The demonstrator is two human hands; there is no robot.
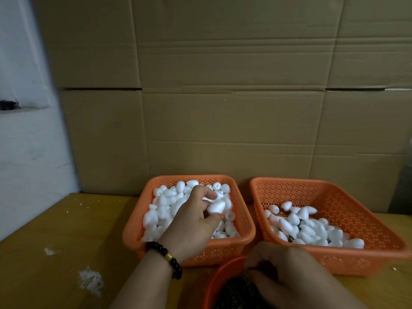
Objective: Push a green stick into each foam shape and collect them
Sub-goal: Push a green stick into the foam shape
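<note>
Left grip (196, 217) pinches 1 foam shape (216, 207) | right grip (283, 264) unclear | 2 orange baskets (243, 237)

Sticks (239, 288) blurred under right hand (283, 266)

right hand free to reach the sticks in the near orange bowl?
Probably yes. The right hand sits right over the near orange bowl, fingers curled down among the dark sticks; nothing lies between. Whether it already pinches one is hidden.

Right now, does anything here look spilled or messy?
Yes: white foam crumbs lie scattered on the yellow table, left of the left orange basket, outside any container. A smaller fleck sits farther back.
</note>
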